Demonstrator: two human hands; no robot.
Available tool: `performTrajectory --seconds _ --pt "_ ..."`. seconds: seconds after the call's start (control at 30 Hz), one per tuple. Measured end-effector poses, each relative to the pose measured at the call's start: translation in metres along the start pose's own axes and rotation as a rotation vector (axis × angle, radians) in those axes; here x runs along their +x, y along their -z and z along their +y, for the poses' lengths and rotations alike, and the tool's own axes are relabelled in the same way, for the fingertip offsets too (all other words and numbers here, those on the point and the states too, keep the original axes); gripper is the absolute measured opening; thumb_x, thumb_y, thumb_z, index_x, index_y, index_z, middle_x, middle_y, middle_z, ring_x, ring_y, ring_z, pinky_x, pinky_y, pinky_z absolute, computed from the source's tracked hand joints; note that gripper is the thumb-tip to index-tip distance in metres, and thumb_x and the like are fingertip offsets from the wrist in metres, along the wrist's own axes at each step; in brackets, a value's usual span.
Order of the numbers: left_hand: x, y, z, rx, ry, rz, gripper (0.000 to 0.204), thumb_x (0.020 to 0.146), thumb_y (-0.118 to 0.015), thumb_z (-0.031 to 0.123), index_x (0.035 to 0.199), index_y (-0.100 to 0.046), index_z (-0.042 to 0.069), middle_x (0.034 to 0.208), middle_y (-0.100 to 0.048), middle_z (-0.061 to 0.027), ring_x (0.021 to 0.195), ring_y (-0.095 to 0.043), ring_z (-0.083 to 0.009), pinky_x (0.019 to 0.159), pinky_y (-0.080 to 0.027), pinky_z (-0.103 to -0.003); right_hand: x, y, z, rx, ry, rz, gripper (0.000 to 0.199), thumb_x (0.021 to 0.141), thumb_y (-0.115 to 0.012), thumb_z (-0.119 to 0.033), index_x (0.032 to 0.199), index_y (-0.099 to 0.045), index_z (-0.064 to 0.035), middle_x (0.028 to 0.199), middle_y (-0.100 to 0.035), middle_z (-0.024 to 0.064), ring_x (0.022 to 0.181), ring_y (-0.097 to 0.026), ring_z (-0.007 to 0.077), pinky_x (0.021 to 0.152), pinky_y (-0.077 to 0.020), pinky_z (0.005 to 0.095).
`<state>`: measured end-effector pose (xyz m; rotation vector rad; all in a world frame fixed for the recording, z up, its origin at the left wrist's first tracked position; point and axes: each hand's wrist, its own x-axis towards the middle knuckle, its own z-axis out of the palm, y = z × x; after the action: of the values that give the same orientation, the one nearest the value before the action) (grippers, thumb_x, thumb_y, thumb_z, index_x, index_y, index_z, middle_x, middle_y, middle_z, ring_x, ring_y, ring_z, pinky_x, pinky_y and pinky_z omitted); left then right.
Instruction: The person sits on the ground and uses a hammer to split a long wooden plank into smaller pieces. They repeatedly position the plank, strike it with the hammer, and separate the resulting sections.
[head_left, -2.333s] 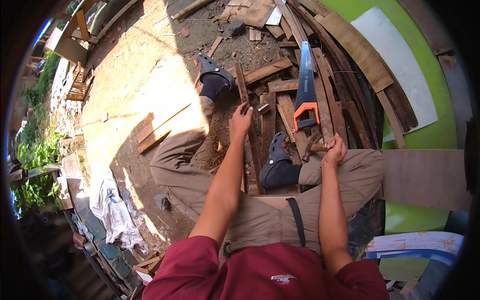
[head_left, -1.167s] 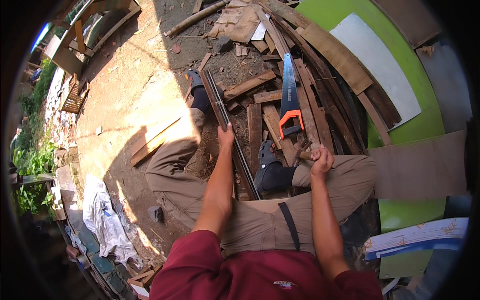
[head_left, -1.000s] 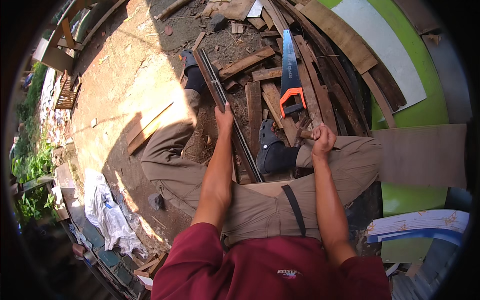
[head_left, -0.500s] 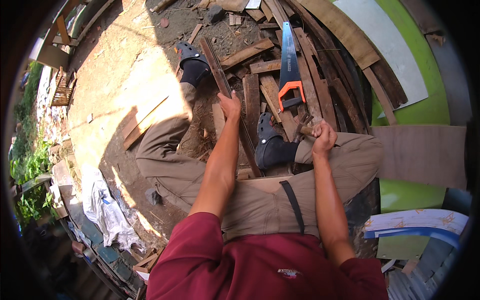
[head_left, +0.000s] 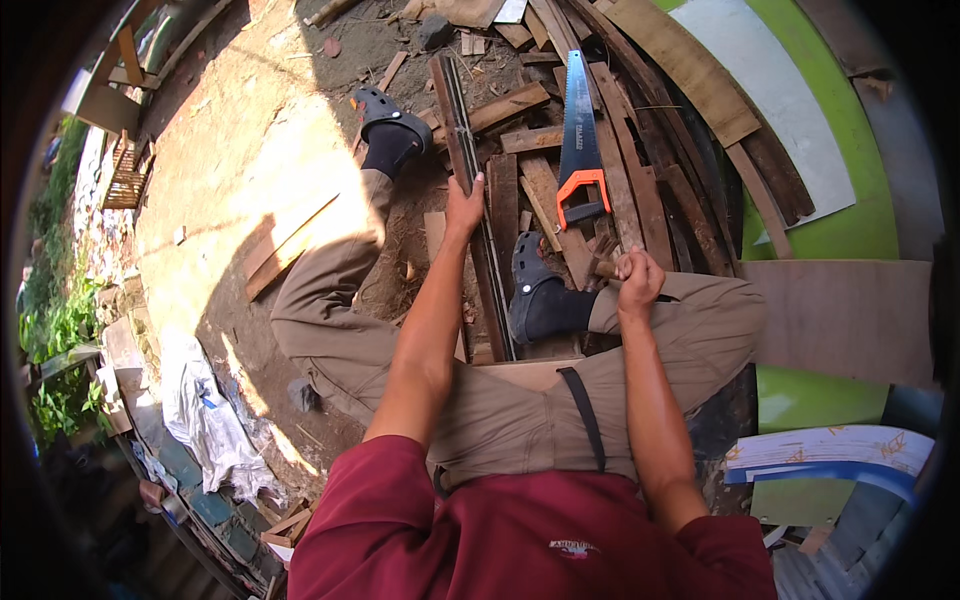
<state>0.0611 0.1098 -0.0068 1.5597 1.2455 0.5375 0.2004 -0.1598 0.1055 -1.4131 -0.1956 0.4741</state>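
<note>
I sit on the ground with both legs stretched out over scrap wood. My left hand [head_left: 463,203] grips a long dark wooden strip [head_left: 462,140] that runs from my lap out between my feet. My right hand [head_left: 634,280] is closed around a short wooden handle [head_left: 603,268], probably a hammer's; its head is hidden. A hand saw [head_left: 578,140] with a blue blade and orange handle lies on the boards just beyond my right hand.
Piled dark planks and offcuts [head_left: 640,150] lie ahead and to the right. A green curved surface [head_left: 850,220] and a brown board [head_left: 840,315] are at right. A loose plank [head_left: 285,250] rests on sunlit dirt at left. White sacking [head_left: 205,420] lies lower left.
The view has shifted slightly as my head moved. My left hand stays on the long strip and my right hand stays closed on the handle near my right knee.
</note>
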Motion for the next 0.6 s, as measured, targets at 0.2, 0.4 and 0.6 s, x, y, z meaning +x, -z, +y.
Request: performTrajectory --seconds 0.2,0.4,0.6 --pt "0.023 0.042 0.04 -0.272 -0.024 0.007 0.049 0.099 -0.051 0.047 0.118 -0.054 0.002 0.099 -0.061 -0.0084 0.091 -0.057 -0.0188 0.083 -0.045 -0.034 0.002 0.001 0.002 0.029 0.032 0.021 0.037 0.093 -0.052 -0.01 0.058 -0.041 -0.0052 0.056 -0.04 0.0005 0.052 -0.039 0.01 0.052 -0.0322 0.0272" --pt "-0.001 0.093 0.056 -0.523 0.025 0.038 0.042 0.101 -0.046 0.047 0.106 -0.053 0.006 0.076 -0.06 -0.0058 0.063 -0.059 -0.014 0.058 -0.049 -0.029 0.005 -0.006 0.003 0.061 -0.021 -0.055 0.039 0.096 -0.049 -0.011 0.058 -0.04 -0.0065 0.057 -0.042 0.0014 0.053 -0.039 0.0104 0.052 -0.0325 0.0277" --pt "-0.016 0.143 0.108 -0.813 -0.196 -0.011 0.044 0.1 -0.048 0.048 0.095 -0.053 0.005 0.071 -0.062 -0.0087 0.056 -0.062 -0.0189 0.054 -0.055 -0.034 -0.001 -0.024 -0.012 0.016 0.045 -0.099 0.04 0.097 -0.046 -0.013 0.058 -0.04 -0.0064 0.056 -0.041 0.0018 0.053 -0.038 0.0107 0.053 -0.0327 0.0285"
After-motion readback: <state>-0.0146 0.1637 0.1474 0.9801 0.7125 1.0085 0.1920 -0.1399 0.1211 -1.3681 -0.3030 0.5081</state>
